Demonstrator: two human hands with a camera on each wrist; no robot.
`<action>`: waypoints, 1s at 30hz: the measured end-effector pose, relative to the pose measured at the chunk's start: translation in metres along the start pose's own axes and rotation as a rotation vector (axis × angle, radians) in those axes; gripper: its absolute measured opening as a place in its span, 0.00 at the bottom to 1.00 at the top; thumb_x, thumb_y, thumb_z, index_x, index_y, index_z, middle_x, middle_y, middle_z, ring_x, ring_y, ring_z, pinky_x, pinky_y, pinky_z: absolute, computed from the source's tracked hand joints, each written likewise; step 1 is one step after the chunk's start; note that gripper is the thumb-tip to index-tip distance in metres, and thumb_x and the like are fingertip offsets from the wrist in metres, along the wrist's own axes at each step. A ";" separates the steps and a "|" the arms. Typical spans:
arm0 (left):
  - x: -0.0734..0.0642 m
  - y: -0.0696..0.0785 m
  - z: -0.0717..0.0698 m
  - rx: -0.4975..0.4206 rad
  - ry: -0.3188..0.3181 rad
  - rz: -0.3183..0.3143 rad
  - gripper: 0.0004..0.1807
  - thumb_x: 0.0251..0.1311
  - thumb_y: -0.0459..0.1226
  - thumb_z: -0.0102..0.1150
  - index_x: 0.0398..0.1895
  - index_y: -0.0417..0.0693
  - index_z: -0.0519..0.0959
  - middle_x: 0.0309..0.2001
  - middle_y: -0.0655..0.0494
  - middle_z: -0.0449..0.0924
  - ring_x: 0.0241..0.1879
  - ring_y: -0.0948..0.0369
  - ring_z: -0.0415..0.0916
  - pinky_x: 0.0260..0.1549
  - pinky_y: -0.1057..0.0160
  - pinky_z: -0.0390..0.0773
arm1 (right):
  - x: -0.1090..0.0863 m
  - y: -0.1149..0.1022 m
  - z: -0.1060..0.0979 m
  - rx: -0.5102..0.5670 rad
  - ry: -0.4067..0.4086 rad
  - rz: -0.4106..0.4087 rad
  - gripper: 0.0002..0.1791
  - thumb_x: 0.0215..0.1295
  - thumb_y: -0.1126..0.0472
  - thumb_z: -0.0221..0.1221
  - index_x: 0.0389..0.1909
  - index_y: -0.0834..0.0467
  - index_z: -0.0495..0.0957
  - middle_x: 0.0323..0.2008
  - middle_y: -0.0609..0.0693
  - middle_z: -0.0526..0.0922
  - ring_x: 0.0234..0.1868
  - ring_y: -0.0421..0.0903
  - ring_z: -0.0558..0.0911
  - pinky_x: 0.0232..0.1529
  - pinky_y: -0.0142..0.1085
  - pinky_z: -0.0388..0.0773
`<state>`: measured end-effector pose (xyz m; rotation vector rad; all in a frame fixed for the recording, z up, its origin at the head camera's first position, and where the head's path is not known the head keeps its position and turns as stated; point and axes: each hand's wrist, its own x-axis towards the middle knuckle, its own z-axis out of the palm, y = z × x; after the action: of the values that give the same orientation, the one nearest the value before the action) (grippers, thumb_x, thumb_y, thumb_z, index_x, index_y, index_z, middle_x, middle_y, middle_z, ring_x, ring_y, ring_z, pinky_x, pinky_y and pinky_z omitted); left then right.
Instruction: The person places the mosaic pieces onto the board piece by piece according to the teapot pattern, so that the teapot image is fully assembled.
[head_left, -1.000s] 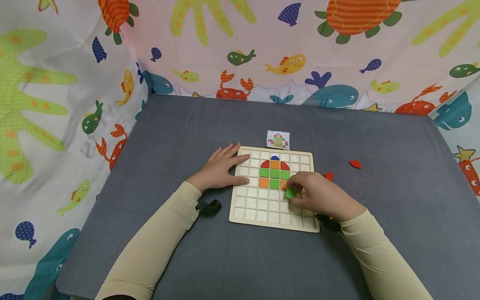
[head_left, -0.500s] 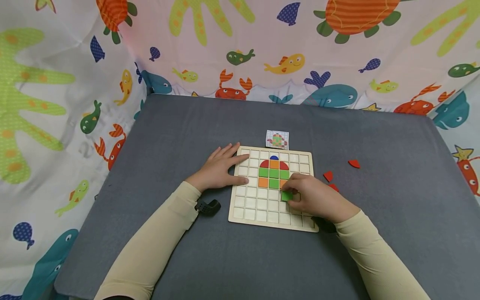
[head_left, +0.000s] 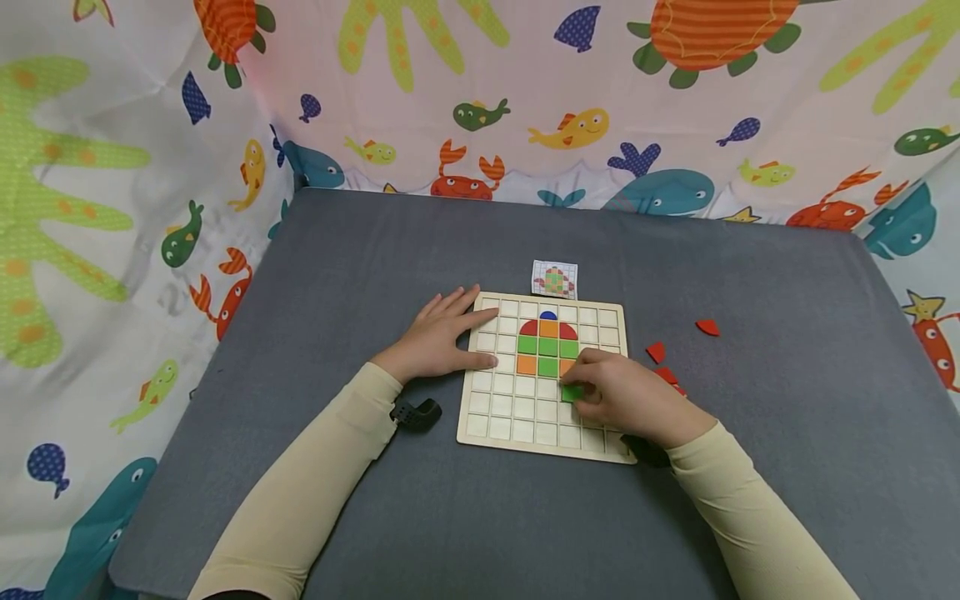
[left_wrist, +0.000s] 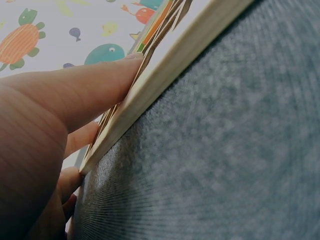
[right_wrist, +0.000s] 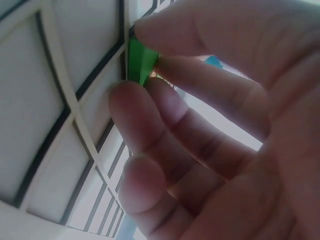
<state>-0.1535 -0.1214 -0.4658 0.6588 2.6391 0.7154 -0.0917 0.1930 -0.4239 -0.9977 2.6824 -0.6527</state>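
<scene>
A wooden grid board lies on the grey table, with blue, red, orange and green tiles set in its upper middle cells. My left hand rests on the board's left edge, fingers spread and straight; in the left wrist view its thumb lies over the rim. With my right hand I pinch a green square tile between thumb and fingers. It sits at a cell just below the right orange tile, and the right wrist view shows the green tile against the grid, slightly tilted. The fingers partly hide it.
A small printed pattern card stands behind the board's far edge. Several red pieces lie right of the board, among them a red quarter-round piece and another red piece. A patterned cloth borders the table.
My right hand has moved slightly left and toward me with the green tile, then lowered it against the cell. The red pieces by the board have come into fuller view. My left hand stays put.
</scene>
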 end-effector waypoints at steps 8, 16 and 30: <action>0.001 -0.001 0.000 0.011 -0.004 -0.006 0.47 0.64 0.68 0.62 0.84 0.69 0.59 0.87 0.57 0.38 0.86 0.55 0.31 0.81 0.48 0.29 | -0.001 0.001 0.001 -0.012 0.007 -0.029 0.15 0.59 0.72 0.72 0.48 0.58 0.91 0.42 0.47 0.83 0.38 0.40 0.81 0.38 0.34 0.81; 0.001 -0.001 0.000 0.003 -0.005 -0.007 0.48 0.63 0.68 0.63 0.84 0.70 0.60 0.87 0.57 0.38 0.86 0.56 0.31 0.81 0.49 0.29 | -0.001 0.003 -0.001 -0.002 0.009 -0.034 0.16 0.59 0.71 0.74 0.48 0.56 0.91 0.43 0.44 0.85 0.39 0.40 0.82 0.39 0.35 0.82; 0.002 -0.002 0.002 0.011 0.001 -0.003 0.48 0.63 0.68 0.62 0.84 0.70 0.59 0.87 0.58 0.38 0.85 0.57 0.31 0.81 0.49 0.28 | -0.017 0.026 -0.038 0.035 -0.012 0.161 0.12 0.63 0.68 0.72 0.47 0.58 0.90 0.40 0.48 0.87 0.35 0.41 0.78 0.32 0.35 0.79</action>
<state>-0.1553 -0.1217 -0.4688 0.6576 2.6460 0.7006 -0.1072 0.2344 -0.4020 -0.7641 2.6952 -0.6564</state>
